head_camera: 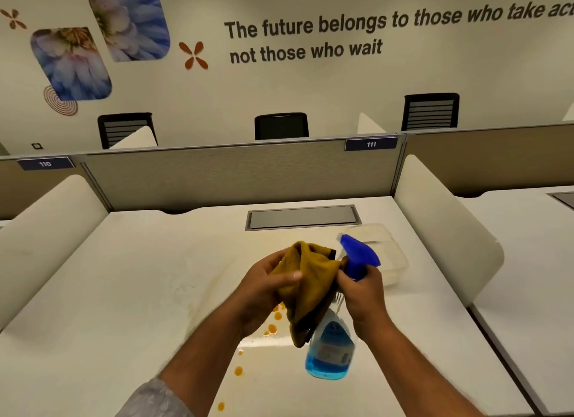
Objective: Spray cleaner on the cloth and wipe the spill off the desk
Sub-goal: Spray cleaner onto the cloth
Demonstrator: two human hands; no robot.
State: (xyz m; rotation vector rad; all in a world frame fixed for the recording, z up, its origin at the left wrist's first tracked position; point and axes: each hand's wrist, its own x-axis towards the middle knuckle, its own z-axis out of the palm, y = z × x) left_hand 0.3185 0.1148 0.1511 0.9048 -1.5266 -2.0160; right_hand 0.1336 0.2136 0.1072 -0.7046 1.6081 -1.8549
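clear plastic container [383, 255], three black chairs [281, 125], grey partition [236, 174]

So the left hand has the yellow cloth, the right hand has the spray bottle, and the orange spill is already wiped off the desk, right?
Not quite. The left hand has the yellow cloth and the right hand has the spray bottle, but the head view shows the orange spill still on the desk, not wiped.
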